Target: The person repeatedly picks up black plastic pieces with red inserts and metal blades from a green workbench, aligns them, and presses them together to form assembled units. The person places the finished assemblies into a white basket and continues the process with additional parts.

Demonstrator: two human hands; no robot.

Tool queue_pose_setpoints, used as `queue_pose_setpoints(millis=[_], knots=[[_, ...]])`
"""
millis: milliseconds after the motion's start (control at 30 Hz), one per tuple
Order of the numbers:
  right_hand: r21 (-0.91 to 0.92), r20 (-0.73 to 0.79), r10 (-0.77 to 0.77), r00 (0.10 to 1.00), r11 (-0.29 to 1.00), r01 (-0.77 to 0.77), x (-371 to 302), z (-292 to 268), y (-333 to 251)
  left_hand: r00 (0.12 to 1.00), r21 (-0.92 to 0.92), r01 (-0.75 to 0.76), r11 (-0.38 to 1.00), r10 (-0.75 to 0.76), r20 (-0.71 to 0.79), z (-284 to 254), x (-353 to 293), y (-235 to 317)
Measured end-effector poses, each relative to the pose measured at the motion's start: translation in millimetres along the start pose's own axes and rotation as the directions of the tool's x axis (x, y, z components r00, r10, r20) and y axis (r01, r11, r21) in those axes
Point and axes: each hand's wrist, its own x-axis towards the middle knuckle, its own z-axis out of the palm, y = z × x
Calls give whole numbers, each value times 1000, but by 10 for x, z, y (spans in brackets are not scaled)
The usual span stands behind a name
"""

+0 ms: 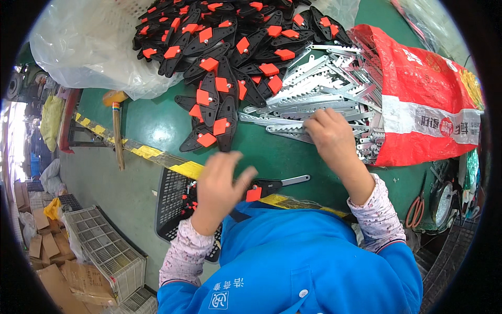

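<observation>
My left hand point(219, 180) hovers over the table's front edge with thumb and fingers apart and nothing in it. Just beyond its fingertips lies the near end of a pile of black plastic parts with red blocks point(221, 126). My right hand point(332, 138) has its fingers closed on the end of a toothed metal strip point(285, 128), at the near side of a heap of such strips point(314, 78). Between my hands, by the table edge, rests a black part with a red block and a metal strip point(296, 180) sticking out to the right.
A red woven sack point(413, 136) lies open around the strips. A hammer point(116, 125) hangs over the left edge, beside yellow-black tape point(147, 152). Below the edge is a black basket point(170, 199) holding parts. Scissors point(415, 209) lie right; a clear plastic bag point(99, 57) covers the far left.
</observation>
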Motion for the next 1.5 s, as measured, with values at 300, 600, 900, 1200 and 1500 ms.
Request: queue_pose_setpoints(millis=[300, 600, 900, 1200, 1500], knots=[[495, -30, 207, 978, 853, -166, 26, -165, -272, 993, 308, 107, 945, -89, -71, 91, 521, -183], [597, 248, 325, 913, 691, -408, -130, -258, -318, 988, -48, -152, 987, 151, -39, 97, 62, -271], [363, 59, -66, 996, 931, 40, -54, -342, -367, 980, -181, -150, 972, 170, 101, -44, 124, -198], [354, 40, -220, 975, 915, 192, -8, -231, -742, 931, -77, -247, 966, 258, 258, -154, 202, 4], [142, 43, 12, 999, 990, -18, 89, 21, -334, 942, -41, -176, 983, 181, 283, -51, 103, -52]])
